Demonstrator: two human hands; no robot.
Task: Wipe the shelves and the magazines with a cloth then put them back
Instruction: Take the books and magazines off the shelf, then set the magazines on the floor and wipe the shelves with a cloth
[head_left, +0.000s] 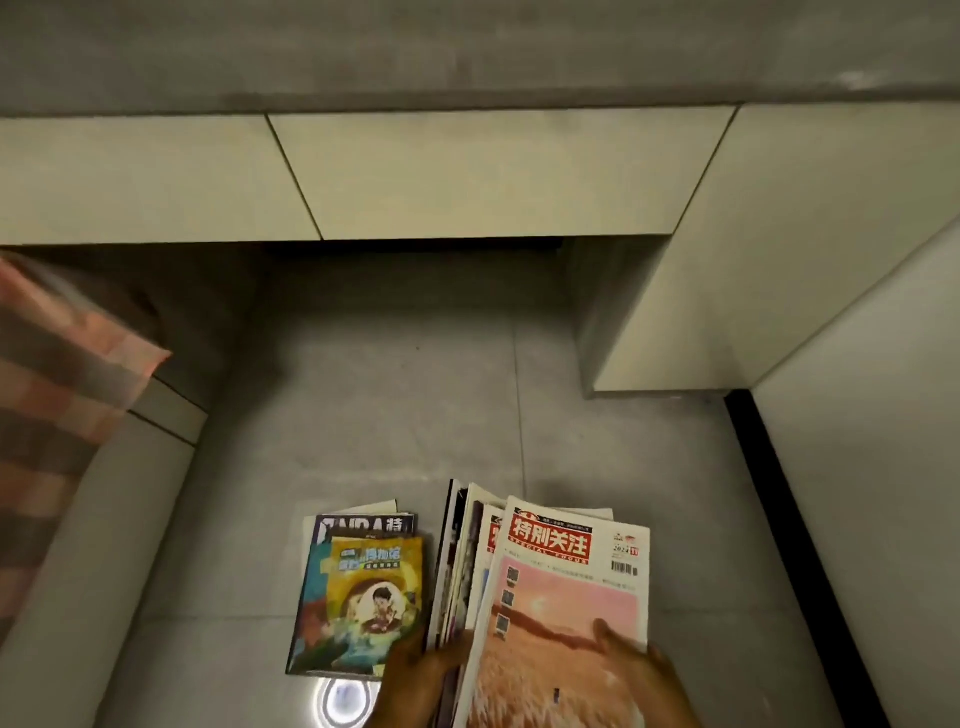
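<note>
This is looking like a room in a home: pale flat-fronted cabinets are standing along a grey tiled floor, a checked fabric cushion is lying left of the cabinets, and magazines are sitting below them on the floor.

Both hands come into view from the bottom edge, low and close to the body. The left hand reaches up and to the right, with its fingers curled around the left side of a stack of magazines. The right hand is on the other side, with the thumb lying flat on the top cover and pointing to the left; its other fingers are hidden below. Together the two hands make one grip.
</note>
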